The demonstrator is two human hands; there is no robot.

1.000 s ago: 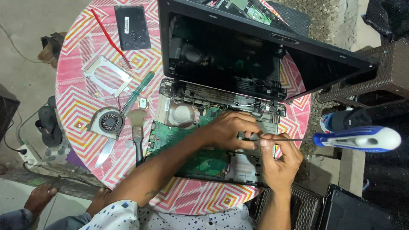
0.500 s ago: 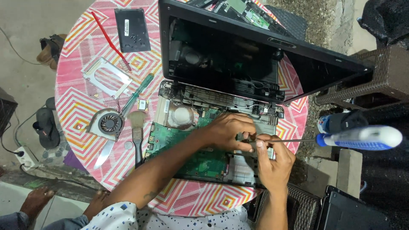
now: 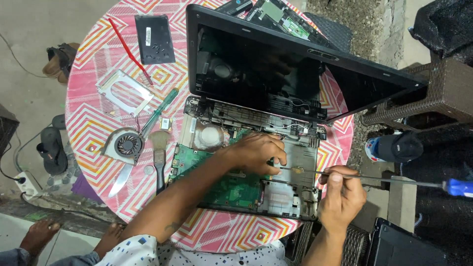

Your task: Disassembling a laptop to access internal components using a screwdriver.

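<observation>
The right hand (image 3: 340, 197) has turned the screwdriver (image 3: 374, 178) flatter, pinching its shaft; the left hand (image 3: 258, 152) presses, fingers together, on the laptop base (image 3: 290, 197) at nine o'clock.

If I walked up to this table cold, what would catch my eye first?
Probably the opened laptop in the middle of the pink zigzag tablecloth, its green circuit board bare. The left hand rests on it, while the right hand holds a long blue-handled screwdriver. A loose fan lies to the left.

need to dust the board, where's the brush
In the head view the brush lies on the table, just left of the opened laptop, between the fan and the green board.
</observation>
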